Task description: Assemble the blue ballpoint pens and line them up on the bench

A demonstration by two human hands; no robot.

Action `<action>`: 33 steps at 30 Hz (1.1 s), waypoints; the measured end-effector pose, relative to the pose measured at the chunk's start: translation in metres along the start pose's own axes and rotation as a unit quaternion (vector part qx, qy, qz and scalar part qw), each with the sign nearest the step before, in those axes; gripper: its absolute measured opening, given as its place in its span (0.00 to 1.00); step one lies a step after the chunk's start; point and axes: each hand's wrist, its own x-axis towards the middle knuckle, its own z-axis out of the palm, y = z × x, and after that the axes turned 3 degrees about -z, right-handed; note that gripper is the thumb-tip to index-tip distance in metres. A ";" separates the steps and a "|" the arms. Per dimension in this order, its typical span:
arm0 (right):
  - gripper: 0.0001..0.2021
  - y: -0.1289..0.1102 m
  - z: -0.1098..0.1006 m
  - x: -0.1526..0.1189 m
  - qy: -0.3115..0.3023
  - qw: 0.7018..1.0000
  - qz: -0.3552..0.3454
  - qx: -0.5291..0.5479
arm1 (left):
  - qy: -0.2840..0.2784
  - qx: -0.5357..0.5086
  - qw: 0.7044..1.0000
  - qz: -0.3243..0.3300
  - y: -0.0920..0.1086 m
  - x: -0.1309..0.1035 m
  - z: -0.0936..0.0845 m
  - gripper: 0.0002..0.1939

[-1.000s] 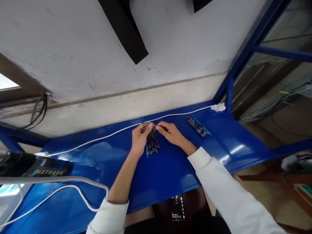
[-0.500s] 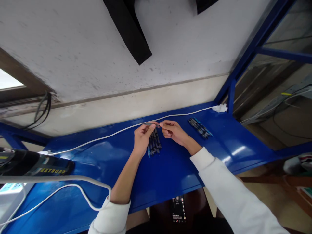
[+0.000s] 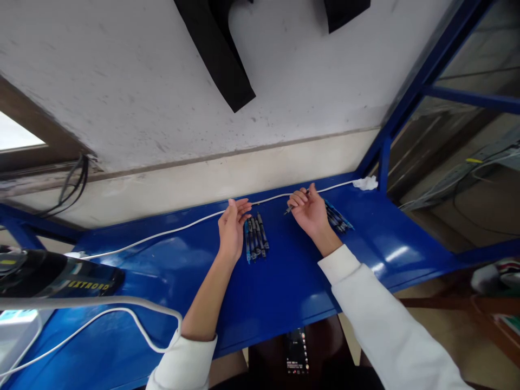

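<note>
My right hand (image 3: pixel 311 214) is curled around a dark pen (image 3: pixel 288 210), whose tip pokes out on the left side of the fist; the rest of the pen is mostly hidden by the fingers. Behind that hand lies a row of black and blue pens (image 3: pixel 341 219), partly covered by it. My left hand (image 3: pixel 232 230) is held up with fingers stretched and apart, nothing visible in them. Just right of it, a second row of several pens (image 3: pixel 257 238), dark with a blue one at the left edge, lies side by side on the blue table (image 3: pixel 284 292).
A white cable (image 3: pixel 174 234) runs along the table's back edge to a white crumpled piece (image 3: pixel 366 183). At left, a black device lettered EXTRORD (image 3: pixel 81 276) and another white cable (image 3: pixel 134 325) reach over the table. A lit phone (image 3: pixel 297 352) lies below the front edge.
My hands were together over the left row, holding a pen between them. Now they are apart: my right hand has moved right with the pen, and my left hand has let go and opened.
</note>
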 end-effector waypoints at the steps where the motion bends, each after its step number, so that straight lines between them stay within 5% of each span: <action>1: 0.28 -0.002 -0.002 -0.001 -0.005 1.000 0.000 0.020 | 0.005 -0.008 1.000 -0.007 0.001 0.001 0.000 0.30; 10: 0.26 -0.007 -0.022 -0.005 0.068 0.990 0.009 0.122 | 0.015 -0.055 0.998 -0.038 0.008 -0.001 0.001 0.31; 25: 0.22 -0.014 -0.009 -0.009 0.101 0.939 0.060 0.322 | 0.007 -0.124 0.991 -0.053 0.009 0.000 -0.002 0.30; 33: 0.25 -0.017 -0.003 -0.007 0.116 0.945 0.054 0.300 | 0.008 -0.131 0.990 -0.051 0.010 0.000 -0.003 0.29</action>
